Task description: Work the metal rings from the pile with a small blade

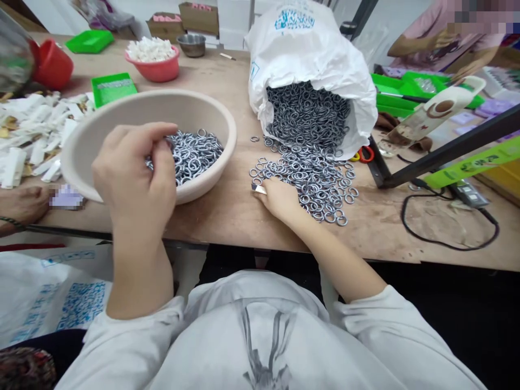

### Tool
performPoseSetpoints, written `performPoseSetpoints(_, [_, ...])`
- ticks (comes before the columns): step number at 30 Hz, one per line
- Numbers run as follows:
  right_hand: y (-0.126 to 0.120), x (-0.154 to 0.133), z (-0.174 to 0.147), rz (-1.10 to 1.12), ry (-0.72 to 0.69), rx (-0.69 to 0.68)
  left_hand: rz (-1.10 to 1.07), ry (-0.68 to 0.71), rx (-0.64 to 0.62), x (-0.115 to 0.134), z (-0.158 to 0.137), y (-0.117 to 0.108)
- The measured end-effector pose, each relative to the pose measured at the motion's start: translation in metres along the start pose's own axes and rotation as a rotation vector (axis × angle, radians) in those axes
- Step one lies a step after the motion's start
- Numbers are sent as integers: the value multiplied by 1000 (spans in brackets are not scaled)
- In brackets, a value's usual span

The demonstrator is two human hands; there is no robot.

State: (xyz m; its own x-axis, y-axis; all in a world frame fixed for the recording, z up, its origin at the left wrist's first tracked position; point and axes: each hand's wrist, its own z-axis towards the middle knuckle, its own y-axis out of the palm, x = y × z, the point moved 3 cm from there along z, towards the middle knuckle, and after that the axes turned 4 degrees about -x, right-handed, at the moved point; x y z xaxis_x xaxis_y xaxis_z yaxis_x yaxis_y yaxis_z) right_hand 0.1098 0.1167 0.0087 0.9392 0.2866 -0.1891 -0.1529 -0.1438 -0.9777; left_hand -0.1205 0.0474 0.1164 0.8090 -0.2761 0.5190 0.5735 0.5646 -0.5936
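My left hand [134, 168] is raised over the near side of a beige plastic basin [81, 146], its fingers curled in. What it holds, if anything, is hidden. Inside the basin lies a heap of grey metal rings [199, 157]. My right hand [280, 200] rests at the left edge of a loose pile of the same rings [320, 187] on the table. Its fingers are closed on a small white piece with a dark end [259, 189], too small to name. Behind the pile, a white sack [300, 49] lies with its mouth towards me, spilling rings.
White plastic parts [36, 130] are heaped at left, beside another person's hand [24, 203]. Behind stand a red bowl [156, 67], green trays [114, 89] and a metal bowl [192, 46]. At right are a black metal bar [447, 149], a cable [406, 227] and another person [442, 40].
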Motion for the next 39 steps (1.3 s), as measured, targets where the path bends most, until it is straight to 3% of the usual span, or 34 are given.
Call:
performPoseSetpoints(2, [0,3,3,1,9,-2,347,-18,-85,-13,15,-3])
performPoseSetpoints(4, [-4,10,-3,171,-22,24,409,19,-99,-12,14,4])
performPoseSetpoints(7, [-13,19,-26,752,-122,49,4,145,-173,11,-13,34])
performPoseSetpoints(8, [-15,20,-35,960,-161,46,-195,112,-295,20,-25,50])
performPoseSetpoints(11, [-18,19,-57,1373,-245,-2,-796,-247,-790,41,-60,101])
performPoseSetpoints(13, [-15,18,-64,1465,-263,-14,-1152,-560,-1014,52,-76,125])
performPoseSetpoints(15, [-10,20,-66,1482,-241,14,-1415,-796,-1138,61,-83,136])
performPoseSetpoints(17, [-6,24,-67,1468,-199,66,-1547,-893,-1122,67,-83,138])
performPoseSetpoints(21, [-1,26,-69,1384,-135,134,-1534,-883,-914,72,-82,136])
performPoseSetpoints(25, [-8,29,-73,1266,-77,278,-1513,-844,-873,76,-84,139])
performPoseSetpoints(28, [-19,31,-81,1048,-134,403,-1535,-834,-851,74,-84,140])
performPoseSetpoints(32, [-25,23,-93,719,-287,371,-1519,-859,-819,72,-84,140])
performPoseSetpoints(39, [-29,16,-99,546,-290,359,-1518,-881,-809,70,-88,144])
